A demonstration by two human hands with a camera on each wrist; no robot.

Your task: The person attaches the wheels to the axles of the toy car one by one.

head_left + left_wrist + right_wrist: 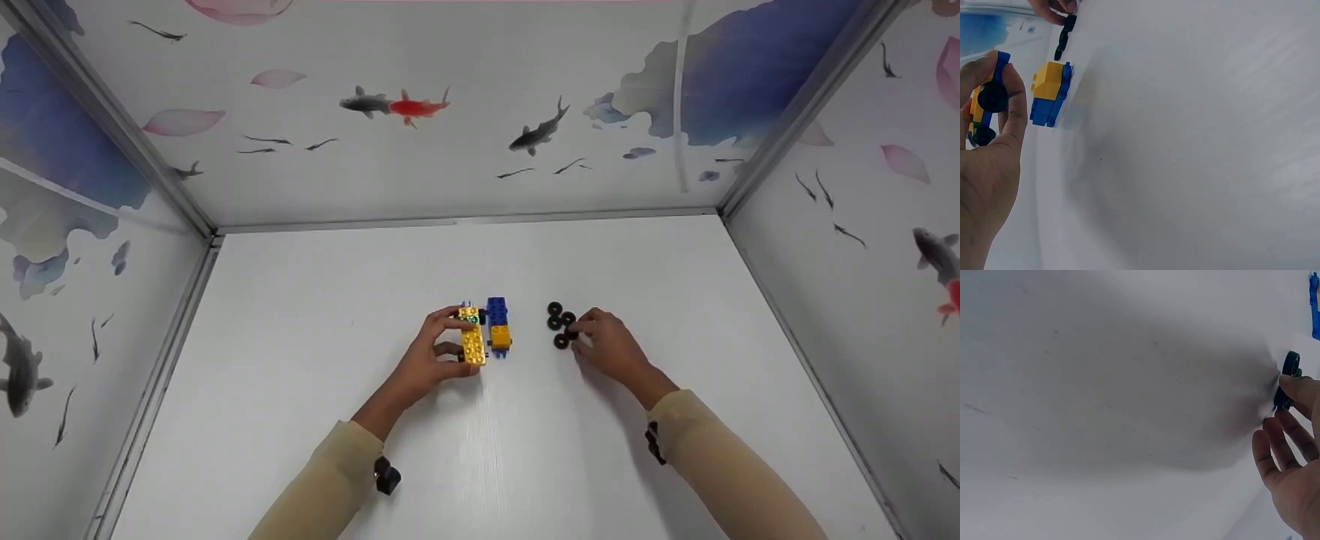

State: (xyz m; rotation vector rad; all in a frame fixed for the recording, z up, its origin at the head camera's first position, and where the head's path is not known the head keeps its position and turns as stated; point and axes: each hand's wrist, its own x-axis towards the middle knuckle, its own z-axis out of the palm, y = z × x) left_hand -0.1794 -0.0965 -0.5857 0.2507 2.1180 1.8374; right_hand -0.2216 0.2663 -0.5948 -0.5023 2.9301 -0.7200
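Observation:
My left hand (426,365) grips a toy block car (472,343) between the thumb and fingers. Yellow studded bricks and a green piece top this car; the left wrist view shows its blue base and black wheels (992,97). Right beside it on the table is a second block vehicle (498,311), blue at one end and yellow at the other. Several loose black wheels (554,323) lie to the right of the vehicles. At their near right side, my right hand (615,349) pinches a black wheel (1291,364) with thumb and index finger; its fingertips partly cover the wheel.
A white tabletop (300,300) lies under everything. White panels (465,172) printed with fish and petals enclose the back and both sides, with grey metal rails (731,196) at the corners. Small black devices (387,476) sit at both sleeve cuffs.

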